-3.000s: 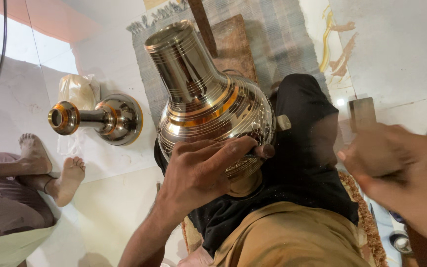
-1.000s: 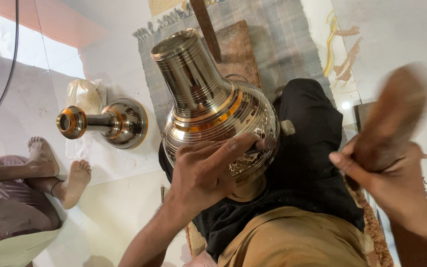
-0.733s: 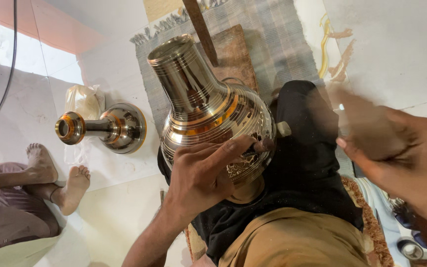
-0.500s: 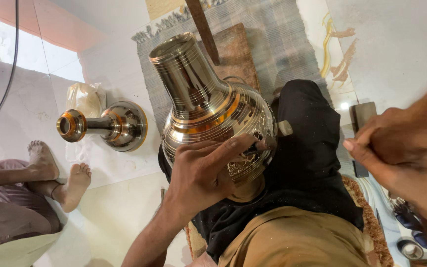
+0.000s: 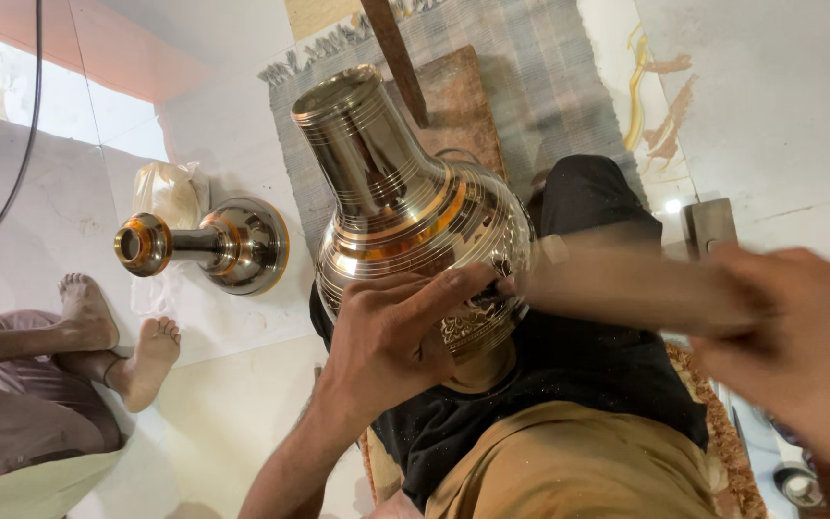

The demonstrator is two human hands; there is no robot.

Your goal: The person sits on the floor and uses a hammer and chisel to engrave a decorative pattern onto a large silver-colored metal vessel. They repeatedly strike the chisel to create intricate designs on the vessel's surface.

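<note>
The brass vase (image 5: 405,207) sits at the middle of the view, propped on the person's lap against black cloth (image 5: 569,375), its narrow ringed neck pointing to the far left and its round, banded belly nearer. Engraved floral work shows on the underside of the belly.

The left hand (image 5: 391,341) is spread over the near side of the belly, fingers (image 5: 453,286) apart and pressed flat to the metal, steadying it rather than closing around it. Under the fingertips a thin tool (image 5: 516,285) touches the engraved band.

The right hand (image 5: 799,356), at the near right, is clamped around a wooden mallet (image 5: 626,293), which shows as a blurred streak reaching left to the vase's belly.

Beyond the vase lie a striped grey mat (image 5: 530,86), a brown wooden block (image 5: 458,106) and a dark wooden rod (image 5: 396,53) running to the top edge. To the left, on the pale tiled floor (image 5: 79,183), a 2nd brass piece (image 5: 208,245) lies on its side, just in front of a crumpled plastic bag (image 5: 170,192). At the near left are another person's 2 bare feet (image 5: 122,332).
</note>
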